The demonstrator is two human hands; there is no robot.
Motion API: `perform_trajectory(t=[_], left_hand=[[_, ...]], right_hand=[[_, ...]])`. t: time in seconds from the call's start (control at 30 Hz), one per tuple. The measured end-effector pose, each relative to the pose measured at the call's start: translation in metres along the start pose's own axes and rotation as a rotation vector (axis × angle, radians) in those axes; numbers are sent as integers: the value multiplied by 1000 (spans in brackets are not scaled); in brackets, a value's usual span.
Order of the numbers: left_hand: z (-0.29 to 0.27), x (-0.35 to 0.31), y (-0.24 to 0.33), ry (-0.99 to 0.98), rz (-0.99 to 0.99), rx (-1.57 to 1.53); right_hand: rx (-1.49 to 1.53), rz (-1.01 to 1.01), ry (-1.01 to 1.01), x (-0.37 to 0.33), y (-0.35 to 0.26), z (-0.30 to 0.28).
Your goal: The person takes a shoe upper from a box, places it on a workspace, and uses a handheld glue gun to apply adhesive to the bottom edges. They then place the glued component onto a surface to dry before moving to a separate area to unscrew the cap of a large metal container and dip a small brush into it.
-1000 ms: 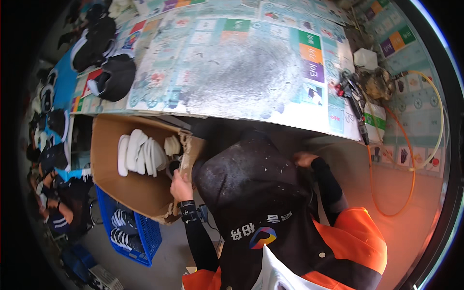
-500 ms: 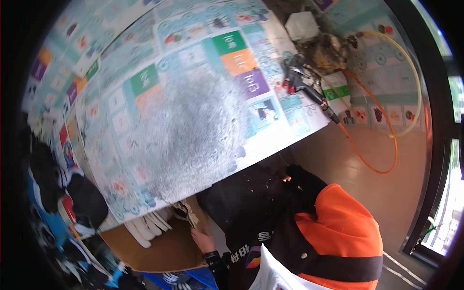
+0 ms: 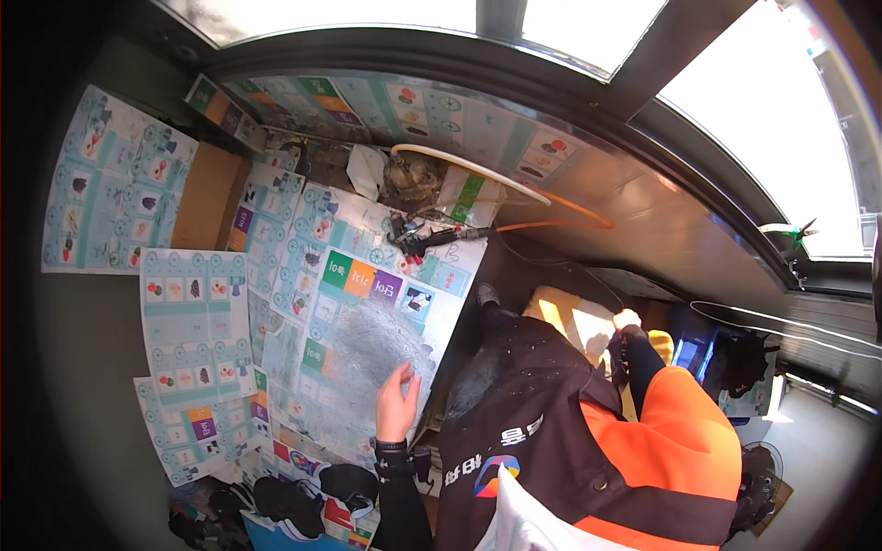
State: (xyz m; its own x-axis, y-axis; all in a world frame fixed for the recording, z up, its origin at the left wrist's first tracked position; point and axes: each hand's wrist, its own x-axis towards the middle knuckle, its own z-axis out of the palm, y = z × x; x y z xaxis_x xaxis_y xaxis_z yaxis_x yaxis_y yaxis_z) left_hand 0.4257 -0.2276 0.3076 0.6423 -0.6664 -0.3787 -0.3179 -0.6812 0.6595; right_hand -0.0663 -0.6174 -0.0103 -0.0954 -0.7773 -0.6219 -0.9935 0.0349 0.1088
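Note:
My left hand [image 3: 397, 404] is raised at the near edge of the paper-covered table [image 3: 285, 404], beside a grey, dusty patch [image 3: 375, 338]. Its fingers are stretched out and nothing shows in them. On the right, my right hand [image 3: 627, 319] is beside a pale cushion-like block [image 3: 577, 317] below the table. Its fingers look curled, and what they hold, if anything, is hidden. A black hand tool [image 3: 427, 242] with red parts and an orange hose lies on the table's far corner. Dark shoes [image 3: 349, 487] sit by the table's near left end.
Windows with a dark frame [image 3: 634, 101] rise along the far side. Printed sheets [image 3: 195, 321] and brown cardboard [image 3: 211, 197] stand at the left. White cables [image 3: 781, 321] run along the right wall, near a blue crate [image 3: 691, 347]. A fan [image 3: 761, 473] stands lower right.
My view has swung to the right. My left hand has come up from the cardboard box with white gloves below the table to the table edge. My right arm now reaches out to the right.

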Motion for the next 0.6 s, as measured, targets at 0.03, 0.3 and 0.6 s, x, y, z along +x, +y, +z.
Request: perform_trajectory(t=[0.03,0.3,0.6], left_hand=[[-12,51,17,27,118,-62],[-35,371,107,342,437,68],[13,391,106,457,450,-382]], right_hand=[[27,88,27,15,52,11],[453,-41,85,-66,86,-7],[690,454,98,-244,161,77]])
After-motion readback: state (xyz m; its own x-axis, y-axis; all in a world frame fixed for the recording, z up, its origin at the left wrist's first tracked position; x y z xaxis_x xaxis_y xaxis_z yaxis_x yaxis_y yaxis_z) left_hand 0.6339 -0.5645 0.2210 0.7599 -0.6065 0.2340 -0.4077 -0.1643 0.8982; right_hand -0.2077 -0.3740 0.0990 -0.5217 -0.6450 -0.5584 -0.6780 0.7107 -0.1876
